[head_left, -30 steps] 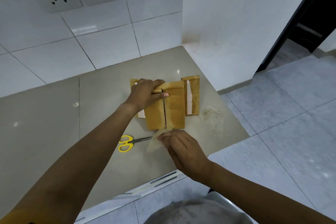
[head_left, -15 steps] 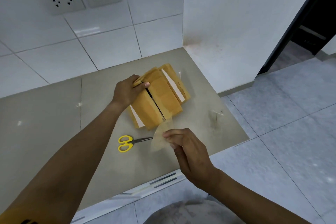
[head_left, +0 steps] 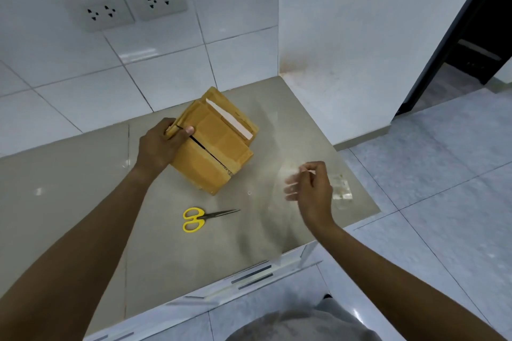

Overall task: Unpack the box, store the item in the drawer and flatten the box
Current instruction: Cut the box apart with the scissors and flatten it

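Observation:
A small tan cardboard box (head_left: 219,147) lies on the grey counter (head_left: 83,202), turned at an angle, its top flaps slit along a dark seam and one flap folded out at the back. My left hand (head_left: 160,144) grips the box's left end, thumb on top beside the seam. My right hand (head_left: 310,188) hovers to the right of the box, fingers pinched on a strip of clear tape (head_left: 288,169) that shows only as a faint blur. The box's contents are hidden.
Yellow-handled scissors (head_left: 199,217) lie shut on the counter in front of the box. A crumpled wad of clear tape (head_left: 342,191) sits near the counter's right edge. White tiled wall with two sockets (head_left: 127,10) stands behind; floor drops off right.
My right hand has pulled the clear tape strip off the box's front and swung it out to the right. My left hand has turned the box further anticlockwise.

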Demonstrator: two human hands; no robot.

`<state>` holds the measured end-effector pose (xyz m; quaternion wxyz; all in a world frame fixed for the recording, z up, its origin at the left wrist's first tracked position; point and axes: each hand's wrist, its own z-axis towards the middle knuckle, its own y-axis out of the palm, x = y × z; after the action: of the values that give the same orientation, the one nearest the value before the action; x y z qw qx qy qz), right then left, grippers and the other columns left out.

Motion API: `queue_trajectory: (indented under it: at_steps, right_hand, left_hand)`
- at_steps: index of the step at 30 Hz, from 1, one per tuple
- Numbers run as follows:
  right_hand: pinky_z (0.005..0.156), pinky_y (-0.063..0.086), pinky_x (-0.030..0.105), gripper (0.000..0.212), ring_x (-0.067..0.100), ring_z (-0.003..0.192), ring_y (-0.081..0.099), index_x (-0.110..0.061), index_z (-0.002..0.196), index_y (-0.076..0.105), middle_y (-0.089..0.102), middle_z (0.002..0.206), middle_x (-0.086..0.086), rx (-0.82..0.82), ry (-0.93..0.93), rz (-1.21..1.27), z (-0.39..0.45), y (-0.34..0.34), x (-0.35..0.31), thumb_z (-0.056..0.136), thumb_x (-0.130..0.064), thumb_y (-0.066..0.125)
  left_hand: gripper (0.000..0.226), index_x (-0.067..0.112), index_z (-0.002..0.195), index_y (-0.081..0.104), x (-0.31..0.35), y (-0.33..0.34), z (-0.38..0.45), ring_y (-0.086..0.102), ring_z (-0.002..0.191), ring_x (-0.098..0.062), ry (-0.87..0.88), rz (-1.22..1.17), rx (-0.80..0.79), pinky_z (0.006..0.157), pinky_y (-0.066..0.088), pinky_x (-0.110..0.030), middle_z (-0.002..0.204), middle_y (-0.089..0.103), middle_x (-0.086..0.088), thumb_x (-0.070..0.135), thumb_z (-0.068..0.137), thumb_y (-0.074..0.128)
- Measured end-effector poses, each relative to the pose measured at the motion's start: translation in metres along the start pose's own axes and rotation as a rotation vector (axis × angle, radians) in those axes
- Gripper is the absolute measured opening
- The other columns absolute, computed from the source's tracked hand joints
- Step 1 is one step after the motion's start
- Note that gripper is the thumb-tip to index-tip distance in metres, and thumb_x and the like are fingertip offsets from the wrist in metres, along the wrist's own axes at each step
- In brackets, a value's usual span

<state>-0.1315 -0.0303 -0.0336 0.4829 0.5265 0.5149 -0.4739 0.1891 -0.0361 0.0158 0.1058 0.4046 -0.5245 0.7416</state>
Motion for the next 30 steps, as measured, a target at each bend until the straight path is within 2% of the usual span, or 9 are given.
queue_trajectory:
  at_steps: [4, 7, 10, 16, 20, 23, 26, 28, 30]
  right_hand:
    - [0.059, 0.057, 0.046, 0.006, 0.028, 0.062, 0.065, -0.016, 0.102, 0.047, 0.067, 0.081, 0.019, 0.004, 0.068, -0.306, 0.043, -0.014, 0.041, 0.098, -0.013, 0.043]
    - [0.062, 0.054, 0.042, 0.022, 0.031, 0.068, 0.064, -0.013, 0.113, 0.045, 0.064, 0.074, 0.01, -0.073, 0.003, -0.699, 0.064, -0.021, 0.056, 0.092, -0.014, 0.051]
    - [0.065, 0.049, 0.035, 0.035, 0.029, 0.078, 0.063, -0.015, 0.117, 0.045, 0.066, 0.085, 0.008, -0.129, 0.013, -0.919, 0.075, -0.025, 0.059, 0.086, -0.023, 0.059]
    - [0.07, 0.047, 0.038, 0.051, 0.034, 0.091, 0.062, -0.013, 0.117, 0.041, 0.061, 0.106, 0.01, -0.18, 0.086, -1.087, 0.081, -0.027, 0.062, 0.08, -0.037, 0.066]
    - [0.064, 0.046, 0.035, 0.069, 0.032, 0.088, 0.065, -0.013, 0.124, 0.033, 0.063, 0.104, 0.011, -0.166, 0.114, -1.149, 0.085, -0.029, 0.06, 0.077, -0.047, 0.07]
    - [0.06, 0.045, 0.032, 0.089, 0.03, 0.082, 0.066, -0.014, 0.14, 0.021, 0.062, 0.105, 0.011, -0.154, 0.13, -1.232, 0.086, -0.032, 0.052, 0.076, -0.051, 0.071]
    - [0.058, 0.049, 0.033, 0.08, 0.027, 0.08, 0.065, -0.016, 0.145, 0.021, 0.057, 0.115, 0.011, -0.112, -0.224, -1.288, 0.079, -0.02, 0.04, 0.085, -0.051, 0.061]
    - [0.066, 0.053, 0.037, 0.064, 0.026, 0.095, 0.061, -0.015, 0.141, 0.032, 0.053, 0.121, 0.01, -0.161, -0.497, -1.085, 0.068, -0.001, 0.029, 0.091, -0.051, 0.051]
    - [0.081, 0.053, 0.039, 0.062, 0.026, 0.111, 0.053, -0.017, 0.14, 0.033, 0.048, 0.132, 0.01, -0.254, -0.623, -0.926, 0.054, 0.022, 0.018, 0.092, -0.054, 0.045]
  left_hand:
    - [0.035, 0.037, 0.108, 0.061, 0.0, -0.001, -0.009, 0.058, 0.093, -0.017, -0.002, -0.02, -0.014, 0.075, 0.041, -0.028, 0.1, 0.063, 0.007, 0.06, 0.082, 0.062]
    - [0.037, 0.039, 0.11, 0.061, 0.0, 0.0, -0.015, 0.057, 0.092, -0.013, 0.022, -0.011, -0.032, 0.069, 0.039, -0.018, 0.1, 0.063, 0.01, 0.062, 0.081, 0.062]
    - [0.038, 0.039, 0.112, 0.061, 0.003, 0.001, -0.017, 0.056, 0.09, -0.011, 0.038, -0.001, -0.032, 0.067, 0.036, -0.012, 0.099, 0.062, 0.013, 0.062, 0.082, 0.062]
    - [0.038, 0.035, 0.114, 0.062, 0.011, 0.011, -0.018, 0.057, 0.086, -0.006, 0.061, 0.022, -0.03, 0.066, 0.037, -0.011, 0.096, 0.063, 0.016, 0.058, 0.083, 0.064]
    - [0.042, 0.033, 0.116, 0.062, 0.017, 0.019, -0.018, 0.056, 0.081, -0.004, 0.096, 0.067, -0.046, 0.063, 0.035, -0.01, 0.095, 0.063, 0.013, 0.057, 0.083, 0.065]
    - [0.039, 0.034, 0.113, 0.062, 0.023, 0.024, -0.017, 0.057, 0.075, 0.004, 0.127, 0.075, -0.082, 0.06, 0.037, -0.012, 0.088, 0.064, 0.013, 0.056, 0.081, 0.066]
    - [0.039, 0.036, 0.11, 0.061, 0.026, 0.03, -0.016, 0.063, 0.082, -0.006, 0.166, 0.068, -0.147, 0.063, 0.045, -0.02, 0.087, 0.066, 0.013, 0.059, 0.08, 0.067]
    - [0.046, 0.034, 0.116, 0.061, 0.029, 0.033, -0.016, 0.062, 0.097, -0.02, 0.172, 0.086, -0.222, 0.078, 0.051, -0.033, 0.098, 0.068, 0.008, 0.06, 0.079, 0.066]
    - [0.06, 0.034, 0.129, 0.057, 0.032, 0.035, -0.016, 0.057, 0.112, -0.023, 0.161, 0.117, -0.299, 0.09, 0.048, -0.037, 0.117, 0.066, 0.006, 0.062, 0.077, 0.066]
